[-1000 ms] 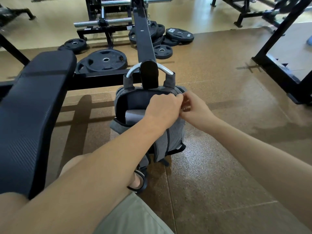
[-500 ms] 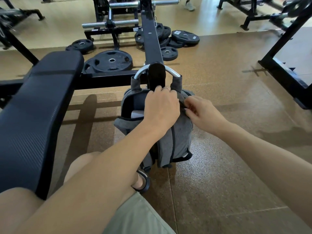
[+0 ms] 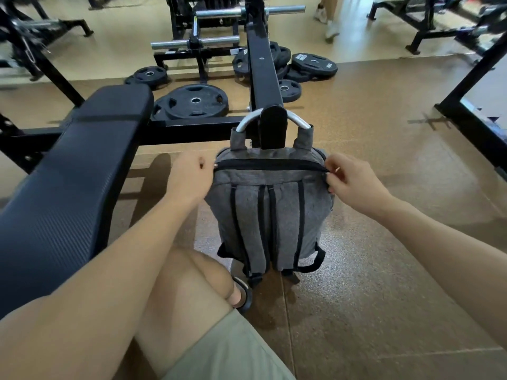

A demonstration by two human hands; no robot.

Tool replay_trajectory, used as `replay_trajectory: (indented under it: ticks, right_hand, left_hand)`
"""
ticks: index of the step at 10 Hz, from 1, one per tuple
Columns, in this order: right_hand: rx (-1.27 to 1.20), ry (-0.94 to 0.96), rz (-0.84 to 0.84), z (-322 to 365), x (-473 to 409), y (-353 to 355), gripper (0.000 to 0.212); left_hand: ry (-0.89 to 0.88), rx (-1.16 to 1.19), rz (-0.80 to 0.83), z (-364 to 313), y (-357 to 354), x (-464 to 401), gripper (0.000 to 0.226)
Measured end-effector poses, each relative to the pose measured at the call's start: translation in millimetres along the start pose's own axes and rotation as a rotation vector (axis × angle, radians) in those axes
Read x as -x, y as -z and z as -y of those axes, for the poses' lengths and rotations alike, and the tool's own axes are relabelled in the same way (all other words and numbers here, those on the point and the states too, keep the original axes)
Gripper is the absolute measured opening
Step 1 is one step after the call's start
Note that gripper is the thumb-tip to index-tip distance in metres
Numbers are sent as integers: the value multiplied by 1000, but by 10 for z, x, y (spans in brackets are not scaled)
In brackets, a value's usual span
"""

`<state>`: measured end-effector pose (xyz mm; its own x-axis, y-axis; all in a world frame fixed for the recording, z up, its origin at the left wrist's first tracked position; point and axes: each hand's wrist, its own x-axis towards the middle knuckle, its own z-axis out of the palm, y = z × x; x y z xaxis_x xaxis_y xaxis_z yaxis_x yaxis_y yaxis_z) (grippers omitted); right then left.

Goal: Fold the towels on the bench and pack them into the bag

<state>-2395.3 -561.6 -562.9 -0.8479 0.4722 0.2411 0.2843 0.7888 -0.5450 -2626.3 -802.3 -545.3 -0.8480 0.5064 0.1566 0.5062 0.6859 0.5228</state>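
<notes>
A grey backpack (image 3: 270, 212) hangs by its top straps from a curved metal handle (image 3: 299, 120) on a black machine arm. Its strap side faces me and the black top zipper (image 3: 270, 165) runs shut across it. My left hand (image 3: 189, 179) pinches the zipper pull at the bag's left corner. My right hand (image 3: 348, 179) grips the bag's right corner at the zipper's other end. No towel shows; the bag's inside is hidden. The black padded bench (image 3: 74, 171) on my left has nothing on it.
Black weight plates (image 3: 192, 102) lie on the floor behind the bench, around the machine arm (image 3: 264, 78). A black rack frame (image 3: 472, 105) stands at the right. My knee and sandalled foot (image 3: 241, 296) sit just below the bag. Someone's legs (image 3: 327, 20) pass far back.
The bag's open mouth, with a grey towel showing inside, is now zipped shut. My left hand has slid from the bag's right corner across to its left corner. The camera has come closer.
</notes>
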Motion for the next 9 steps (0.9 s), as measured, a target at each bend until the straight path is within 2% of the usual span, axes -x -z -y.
replay_trajectory:
  ticks: [2,3,5,6,7,8,9]
  right_hand:
    - [-39,-127,-44,40,-30,-77,11]
    - [-91,-209,-73,66,-37,-95,10]
    - [-120,-286,-72,132,-46,-70,8]
    - [-134,-301,-82,156,-32,-88,7]
    - [-127,-352,-56,243,4,-76,8]
    - [-147,-370,-87,346,39,10,16]
    - [-393,-299,-226,666,117,240,16]
  left_hand:
    - [482,629,160,570,-386,-25,24]
    - [612,834,244,580,-473,36,17]
    - [659,848,334,504,-539,110,15]
    - [687,808,323,548,-552,108,16]
    - [664,638,316,568,-490,138,12]
    - [467,431,145,420,-277,145,20]
    - [136,513,-88,77,243,240,33]
